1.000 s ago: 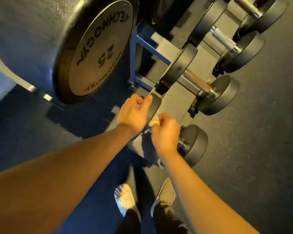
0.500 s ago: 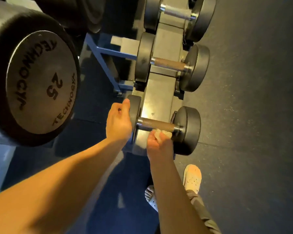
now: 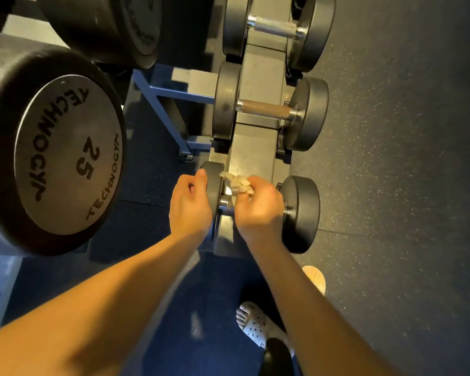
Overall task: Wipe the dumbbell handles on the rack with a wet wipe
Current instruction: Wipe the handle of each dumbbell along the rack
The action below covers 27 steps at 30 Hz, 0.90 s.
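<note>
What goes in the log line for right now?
step: wiping | left hand: holds nearest dumbbell by its head | right hand: grips wet wipe over handle

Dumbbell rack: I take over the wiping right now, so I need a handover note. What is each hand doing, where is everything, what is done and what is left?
Left hand grips the left head of the nearest dumbbell.
Right hand holds the crumpled wet wipe over that dumbbell's handle, near its left end; the hand hides most of the handle.
Done: this handle is being wiped; how far cannot be told.
Left: likely the middle dumbbell's brown handle and the far silver handle on the rack.
</note>
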{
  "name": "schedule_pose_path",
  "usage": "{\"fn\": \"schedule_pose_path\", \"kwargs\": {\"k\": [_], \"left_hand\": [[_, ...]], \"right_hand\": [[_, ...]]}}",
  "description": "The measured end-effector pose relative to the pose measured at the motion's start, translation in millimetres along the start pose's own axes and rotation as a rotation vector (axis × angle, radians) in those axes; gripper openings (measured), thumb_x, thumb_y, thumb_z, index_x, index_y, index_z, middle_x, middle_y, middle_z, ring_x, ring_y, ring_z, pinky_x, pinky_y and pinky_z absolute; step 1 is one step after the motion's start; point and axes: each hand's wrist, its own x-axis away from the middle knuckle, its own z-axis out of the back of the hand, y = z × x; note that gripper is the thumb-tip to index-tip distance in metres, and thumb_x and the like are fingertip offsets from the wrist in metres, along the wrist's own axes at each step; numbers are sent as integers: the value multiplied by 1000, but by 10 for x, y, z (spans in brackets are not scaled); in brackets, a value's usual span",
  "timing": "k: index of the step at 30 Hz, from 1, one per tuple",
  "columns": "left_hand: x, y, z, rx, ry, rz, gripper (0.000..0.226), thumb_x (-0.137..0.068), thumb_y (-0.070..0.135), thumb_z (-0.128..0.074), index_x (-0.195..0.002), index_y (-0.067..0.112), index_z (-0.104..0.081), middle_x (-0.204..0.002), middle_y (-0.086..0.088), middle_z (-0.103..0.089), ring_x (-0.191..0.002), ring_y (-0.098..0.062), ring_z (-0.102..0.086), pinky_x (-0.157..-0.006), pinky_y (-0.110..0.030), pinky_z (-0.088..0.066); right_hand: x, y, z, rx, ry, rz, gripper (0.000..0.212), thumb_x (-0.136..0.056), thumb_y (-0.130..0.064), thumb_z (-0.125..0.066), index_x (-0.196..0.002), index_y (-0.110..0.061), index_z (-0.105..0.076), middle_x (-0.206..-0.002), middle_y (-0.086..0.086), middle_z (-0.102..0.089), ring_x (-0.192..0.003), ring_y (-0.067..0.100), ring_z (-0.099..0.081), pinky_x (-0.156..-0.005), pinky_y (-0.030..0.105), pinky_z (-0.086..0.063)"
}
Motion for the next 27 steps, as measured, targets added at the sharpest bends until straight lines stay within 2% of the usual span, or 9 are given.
{"fn": "schedule_pose_path", "kwargs": {"k": [2,4,9,12,15,19,23,25,27], "left_hand": [[0,-4,-8,-14,6,1,33,-106,50,-41,-86,26,-50,-80,5,-48,-71,-10,-43,-71,-33,-39],[-1,-11,-15,-17,13,7,34,-106,50,-41,-88,24,-51,-80,4,-49,-71,-10,-45,-70,-33,-39],[-15,-17,-36,-50,37,40,35,-106,50,-41,-84,25,-51,-78,4,-51,-70,-10,-44,-66,-32,-37],[-16,-18,-29,-47,26,39,35,-106,51,-40,-86,25,-53,-81,2,-54,-72,-12,-48,-68,-32,-39],[-20,-15,-21,-47,6,46,33,-106,48,-41,-83,26,-50,-79,2,-52,-72,-13,-47,-68,-34,-41],[-35,23,-23,-5,-8,111,29,-105,42,-45,-81,26,-49,-81,-1,-51,-75,-15,-48,-72,-35,-42],[-30,45,-17,20,-8,144,29,-102,42,-47,-79,25,-49,-79,-2,-50,-74,-17,-47,-70,-37,-42],[-30,52,-15,21,-8,142,28,-102,41,-46,-80,23,-50,-80,-4,-51,-75,-18,-47,-70,-37,-41],[-26,60,-15,20,-11,145,27,-102,38,-46,-80,22,-49,-80,-4,-50,-75,-18,-46,-69,-36,-39]], "right_hand": [[-255,-48,36,302,-177,130,18,-97,-18,-62,-113,-13,-68,-109,6,-61,-99,22,-58,-82,32,-47],[-413,-107,-34,511,-353,250,23,-97,-18,-61,-118,-12,-67,-116,9,-62,-107,25,-56,-90,36,-46],[-669,-168,15,335,-716,139,12,-99,-9,-50,-93,-13,-60,-88,7,-60,-81,24,-56,-71,31,-42],[-644,-186,85,387,-700,190,10,-100,-9,-51,-98,-11,-60,-94,8,-60,-86,25,-58,-75,31,-45],[-514,-84,151,661,-610,317,17,-97,-16,-58,-113,-13,-64,-103,6,-60,-97,24,-57,-88,35,-46],[-585,-4,265,830,-631,444,10,-98,-27,-56,-104,-19,-59,-111,5,-61,-108,25,-54,-95,41,-39],[-804,37,287,732,-739,588,24,-98,-35,-51,-104,-16,-64,-97,-3,-54,-91,18,-50,-79,31,-36],[-875,87,286,621,-782,515,24,-96,-37,-53,-91,-17,-65,-87,-3,-59,-85,19,-55,-70,28,-39],[-877,73,257,367,-795,328,16,-90,-33,-59,-85,-18,-62,-83,0,-61,-81,19,-57,-66,30,-42]]}}
